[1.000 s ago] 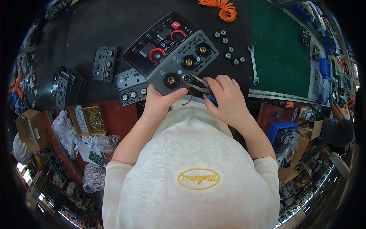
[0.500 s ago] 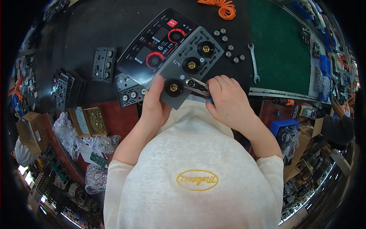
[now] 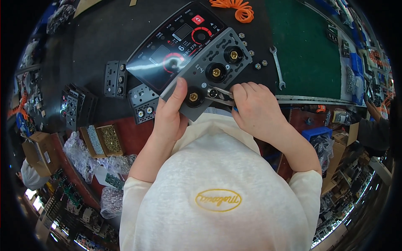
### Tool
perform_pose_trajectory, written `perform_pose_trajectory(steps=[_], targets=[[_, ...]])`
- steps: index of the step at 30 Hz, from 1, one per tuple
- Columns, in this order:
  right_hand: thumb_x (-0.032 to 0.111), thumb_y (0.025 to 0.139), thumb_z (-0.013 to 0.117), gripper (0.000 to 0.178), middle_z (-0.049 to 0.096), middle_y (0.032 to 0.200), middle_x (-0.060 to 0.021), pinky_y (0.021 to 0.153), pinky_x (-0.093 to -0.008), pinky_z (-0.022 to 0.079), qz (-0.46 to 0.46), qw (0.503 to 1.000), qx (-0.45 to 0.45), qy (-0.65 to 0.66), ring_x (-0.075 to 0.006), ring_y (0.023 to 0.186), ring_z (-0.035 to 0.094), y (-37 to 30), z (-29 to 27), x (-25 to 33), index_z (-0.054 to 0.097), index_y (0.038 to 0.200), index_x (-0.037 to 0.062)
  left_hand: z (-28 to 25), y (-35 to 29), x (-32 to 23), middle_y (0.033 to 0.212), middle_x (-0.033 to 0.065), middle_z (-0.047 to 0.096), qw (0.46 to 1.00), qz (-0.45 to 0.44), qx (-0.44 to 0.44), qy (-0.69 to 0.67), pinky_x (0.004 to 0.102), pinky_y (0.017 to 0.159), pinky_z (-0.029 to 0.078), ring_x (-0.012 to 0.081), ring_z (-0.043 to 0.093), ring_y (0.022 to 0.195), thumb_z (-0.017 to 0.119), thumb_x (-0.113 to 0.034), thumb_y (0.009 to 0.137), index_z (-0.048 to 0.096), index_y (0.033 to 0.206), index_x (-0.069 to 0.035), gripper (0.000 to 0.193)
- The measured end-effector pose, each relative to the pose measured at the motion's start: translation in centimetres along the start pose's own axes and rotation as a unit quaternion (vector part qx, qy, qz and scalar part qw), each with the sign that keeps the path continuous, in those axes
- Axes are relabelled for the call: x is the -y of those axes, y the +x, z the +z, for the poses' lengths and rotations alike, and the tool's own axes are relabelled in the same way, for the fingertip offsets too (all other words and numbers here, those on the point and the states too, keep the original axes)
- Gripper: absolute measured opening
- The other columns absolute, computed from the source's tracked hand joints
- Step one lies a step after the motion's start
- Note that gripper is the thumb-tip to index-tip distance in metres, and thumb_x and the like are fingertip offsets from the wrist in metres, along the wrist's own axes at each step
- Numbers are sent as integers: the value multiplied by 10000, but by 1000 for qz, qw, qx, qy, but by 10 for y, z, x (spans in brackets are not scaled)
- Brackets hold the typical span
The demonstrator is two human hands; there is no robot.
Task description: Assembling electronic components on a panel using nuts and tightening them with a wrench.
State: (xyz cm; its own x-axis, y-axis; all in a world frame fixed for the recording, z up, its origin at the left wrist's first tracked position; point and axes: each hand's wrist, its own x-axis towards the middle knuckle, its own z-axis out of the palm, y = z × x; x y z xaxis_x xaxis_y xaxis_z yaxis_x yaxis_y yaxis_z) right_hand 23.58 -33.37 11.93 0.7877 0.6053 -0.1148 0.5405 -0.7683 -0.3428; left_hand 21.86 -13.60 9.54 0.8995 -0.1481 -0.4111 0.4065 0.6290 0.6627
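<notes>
My left hand [image 3: 169,113] is closed on the near left end of a bent control panel [image 3: 171,48], its thumb on top. The panel has a glossy black face with red dial markings and a grey metal strip carrying three round black sockets with brass centres [image 3: 216,72]. In my right hand [image 3: 259,106], closed round the handles, are pliers [image 3: 225,96]. Their jaws reach to a small round fitting [image 3: 212,93] on the grey strip, beside the nearest brass socket. My fingers hide most of the handles.
Several hex nuts [image 3: 258,66] and an open-ended wrench [image 3: 278,67] lie to the right, below an orange coiled hose [image 3: 243,12]. Small grey panels [image 3: 115,79] sit at left. Below are a divided box of small hardware [image 3: 111,140] and a blue bin [image 3: 315,133]. Another person's dark sleeve [image 3: 377,129] shows far right.
The panel, both hands and the pliers have shifted slightly right in the view, and the panel covers some of the nuts. The pliers stay at the fitting. Glare now crosses the panel's lower dial.
</notes>
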Motion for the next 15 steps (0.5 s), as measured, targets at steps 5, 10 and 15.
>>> perform_pose_trajectory(steps=[5,10,15], targets=[[70,651,590,152,537,663,-67,562,-309,438,-35,995,-84,-34,-200,631,560,1,0,1,508,770,25,4,4,-10,1207,106,566,997,-4,-12,-81,384,939,461,222,561,1097,508,-341,946,479,1255,-44,429],[75,649,602,159,542,649,-75,549,-307,457,-23,995,-84,-39,-205,602,576,5,-1,5,514,769,19,24,8,-10,1105,100,615,994,45,-69,-73,333,824,529,186,626,968,480,-382,955,495,1224,-24,448],[73,640,658,266,555,704,-125,599,-364,466,32,997,-66,27,-276,659,581,3,7,11,492,834,-1,18,7,-8,1204,90,569,992,45,-25,-113,373,935,471,222,564,1101,471,-371,959,464,1263,-93,411]])
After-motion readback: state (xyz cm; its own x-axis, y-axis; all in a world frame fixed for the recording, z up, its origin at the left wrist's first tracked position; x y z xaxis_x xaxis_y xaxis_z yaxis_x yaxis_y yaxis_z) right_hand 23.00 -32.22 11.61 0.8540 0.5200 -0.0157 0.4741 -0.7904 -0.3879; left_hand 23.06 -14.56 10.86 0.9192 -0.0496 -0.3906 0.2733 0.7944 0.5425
